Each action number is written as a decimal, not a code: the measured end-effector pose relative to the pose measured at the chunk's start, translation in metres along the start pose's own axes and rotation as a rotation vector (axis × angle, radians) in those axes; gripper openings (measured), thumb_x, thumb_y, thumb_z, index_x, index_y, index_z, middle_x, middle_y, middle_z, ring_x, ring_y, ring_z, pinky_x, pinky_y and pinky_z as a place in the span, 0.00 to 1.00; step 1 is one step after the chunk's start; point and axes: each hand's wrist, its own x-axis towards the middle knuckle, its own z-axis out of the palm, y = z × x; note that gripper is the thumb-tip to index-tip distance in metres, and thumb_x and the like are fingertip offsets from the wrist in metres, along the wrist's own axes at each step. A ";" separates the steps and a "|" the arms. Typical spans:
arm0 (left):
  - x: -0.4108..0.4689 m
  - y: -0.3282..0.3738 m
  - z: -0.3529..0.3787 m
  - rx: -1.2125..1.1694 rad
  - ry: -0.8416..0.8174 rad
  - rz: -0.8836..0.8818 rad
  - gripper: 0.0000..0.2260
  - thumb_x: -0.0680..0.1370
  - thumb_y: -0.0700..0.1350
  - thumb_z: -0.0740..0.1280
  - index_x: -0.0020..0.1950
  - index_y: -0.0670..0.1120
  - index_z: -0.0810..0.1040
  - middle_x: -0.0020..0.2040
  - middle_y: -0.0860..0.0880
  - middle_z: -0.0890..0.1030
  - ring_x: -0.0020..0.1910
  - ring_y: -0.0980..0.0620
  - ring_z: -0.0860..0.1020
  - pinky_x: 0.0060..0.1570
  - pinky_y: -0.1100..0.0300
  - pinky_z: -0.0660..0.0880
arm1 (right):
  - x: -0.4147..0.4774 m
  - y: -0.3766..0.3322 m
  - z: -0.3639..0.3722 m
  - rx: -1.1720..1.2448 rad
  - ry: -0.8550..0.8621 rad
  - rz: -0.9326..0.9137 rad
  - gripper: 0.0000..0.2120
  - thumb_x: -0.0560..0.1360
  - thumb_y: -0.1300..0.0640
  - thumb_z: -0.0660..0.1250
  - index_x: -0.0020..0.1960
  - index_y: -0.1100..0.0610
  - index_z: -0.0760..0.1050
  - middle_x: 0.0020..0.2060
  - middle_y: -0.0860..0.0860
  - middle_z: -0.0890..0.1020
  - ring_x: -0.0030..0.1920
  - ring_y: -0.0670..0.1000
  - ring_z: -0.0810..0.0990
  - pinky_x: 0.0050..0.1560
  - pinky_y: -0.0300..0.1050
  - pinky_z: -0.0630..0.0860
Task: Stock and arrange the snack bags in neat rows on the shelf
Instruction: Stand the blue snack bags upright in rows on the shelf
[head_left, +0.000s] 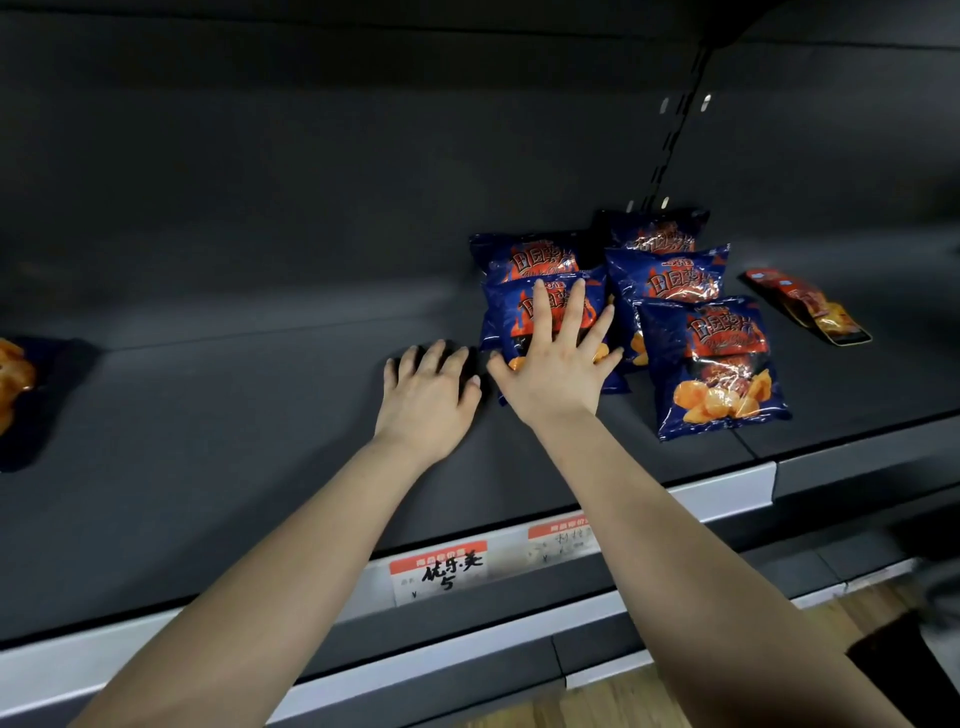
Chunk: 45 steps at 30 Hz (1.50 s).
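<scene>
Here the right hand (556, 374) lies flat, fingers straight and spread, pressing on the front-left blue chip bag (524, 322). The left hand (428, 395) rests just beside that bag's left edge on the dark shelf (234, 415), fingers loosely bent and holding nothing. That bag overlaps a second blue bag (519, 254) behind it. Just to the right, three more blue bags (717, 364) run front to back in an overlapping row, a red snack bag (808, 306) lies flat farther right, an orange bag (13, 379) sits at the far left, and a price tag (441, 571) hangs on the front rail.
</scene>
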 end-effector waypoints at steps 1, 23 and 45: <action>0.000 0.000 0.000 0.000 0.000 0.000 0.22 0.81 0.54 0.52 0.75 0.50 0.60 0.76 0.48 0.59 0.74 0.43 0.54 0.73 0.43 0.48 | 0.000 0.000 0.001 0.000 0.005 0.001 0.44 0.72 0.34 0.58 0.77 0.45 0.37 0.77 0.54 0.38 0.74 0.68 0.39 0.68 0.73 0.52; -0.001 0.001 -0.002 0.051 0.007 0.036 0.21 0.81 0.53 0.52 0.74 0.51 0.61 0.75 0.48 0.61 0.74 0.43 0.55 0.73 0.42 0.48 | 0.000 0.002 -0.010 -0.019 0.077 -0.115 0.34 0.79 0.37 0.50 0.78 0.51 0.43 0.77 0.59 0.42 0.76 0.62 0.40 0.72 0.64 0.39; -0.164 -0.204 -0.108 0.148 0.185 -0.508 0.20 0.81 0.53 0.53 0.73 0.50 0.64 0.76 0.46 0.60 0.75 0.42 0.54 0.74 0.49 0.50 | -0.103 -0.269 -0.001 0.300 -0.228 -0.815 0.25 0.82 0.45 0.48 0.77 0.52 0.55 0.78 0.53 0.44 0.77 0.53 0.45 0.74 0.60 0.40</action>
